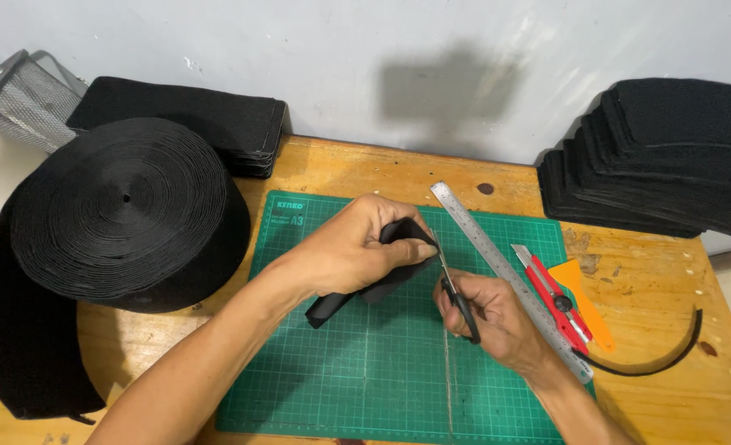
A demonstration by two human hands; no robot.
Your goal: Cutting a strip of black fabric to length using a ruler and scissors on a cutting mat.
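Head view: left hand (357, 251) grip pinches black strip (382, 284); right hand (497, 317) grip clasps scissors (456, 292) over green mat (357, 371).

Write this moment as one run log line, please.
left hand: holds folded black strip | right hand: scissors at strip edge | below: green cutting mat

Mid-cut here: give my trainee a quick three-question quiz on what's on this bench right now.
1. True or false: the right hand works the scissors.
2. What does the left hand grip? A) black strip piece B) metal ruler C) red utility knife
3. What lies under both hands?

Key: 1 true. 2 A. 3 the green cutting mat.
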